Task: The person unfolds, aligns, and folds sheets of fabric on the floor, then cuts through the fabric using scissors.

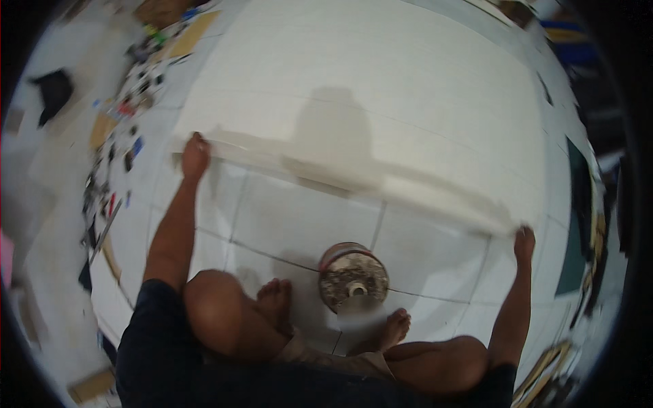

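Observation:
A large cream-white sheet (422,88) is spread over the tiled floor ahead of me; I cannot make out whether it is cloth, paper or foam. Its near edge is lifted and blurred along the middle. My left hand (196,156) is closed on the near left corner. At the near right corner my right hand (524,243) is closed on the same edge, farther toward me than the left. Between my feet stands a round can (354,275) with a stained, crusted top and a pale ring on it.
Small tools and scraps (132,109) lie in a long strip on the left. A black cloth-like piece (54,92) is beyond them. On the right lies a dark green panel (575,217). Strips of material (544,370) are piled at the lower right.

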The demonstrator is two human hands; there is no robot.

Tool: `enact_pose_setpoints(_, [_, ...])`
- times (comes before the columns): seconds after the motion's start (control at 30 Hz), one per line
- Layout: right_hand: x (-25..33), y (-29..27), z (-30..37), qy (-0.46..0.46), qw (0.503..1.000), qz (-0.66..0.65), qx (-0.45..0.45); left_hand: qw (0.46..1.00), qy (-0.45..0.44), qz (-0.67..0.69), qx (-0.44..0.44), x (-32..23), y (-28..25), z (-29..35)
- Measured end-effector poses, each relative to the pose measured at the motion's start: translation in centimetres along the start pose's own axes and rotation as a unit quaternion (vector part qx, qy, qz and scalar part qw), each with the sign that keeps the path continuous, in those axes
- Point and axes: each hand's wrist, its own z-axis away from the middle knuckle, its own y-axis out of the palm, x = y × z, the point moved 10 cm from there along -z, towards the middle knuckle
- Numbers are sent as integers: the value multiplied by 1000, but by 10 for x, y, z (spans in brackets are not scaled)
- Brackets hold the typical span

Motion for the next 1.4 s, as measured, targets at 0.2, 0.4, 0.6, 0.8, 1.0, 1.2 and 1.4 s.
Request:
enact_pose_setpoints(0.2, [124, -79, -44, 91, 961, 151, -212, 989, 93, 14, -116, -108, -11, -61])
enact_pose_setpoints(0.4, [156, 24, 31, -22, 993, 112, 8, 963, 138, -67, 223, -154, 79, 38])
enact_pose_setpoints(0.6, [149, 57, -1, 11, 986, 139, 89, 945, 149, -151, 248, -118, 108, 28])
enact_pose_setpoints(0.8, [106, 55, -34, 49, 986, 80, 140, 936, 106, -180, 283, -111, 128, 14])
enact_pose_setpoints(1.0, [-31, 12, -11, 387, 915, -66, -90, 975, 148, -145, 77, -65, 100, 14])
enact_pose_setpoints(1.2, [-117, 66, 23, 549, 761, -332, -94, 901, -317, 263, 138, -67, 115, 37])
enact_pose_setpoints(1.4, [-187, -31, -33, 354, 791, -255, -428, 992, -40, -57, 104, 3, 156, -15])
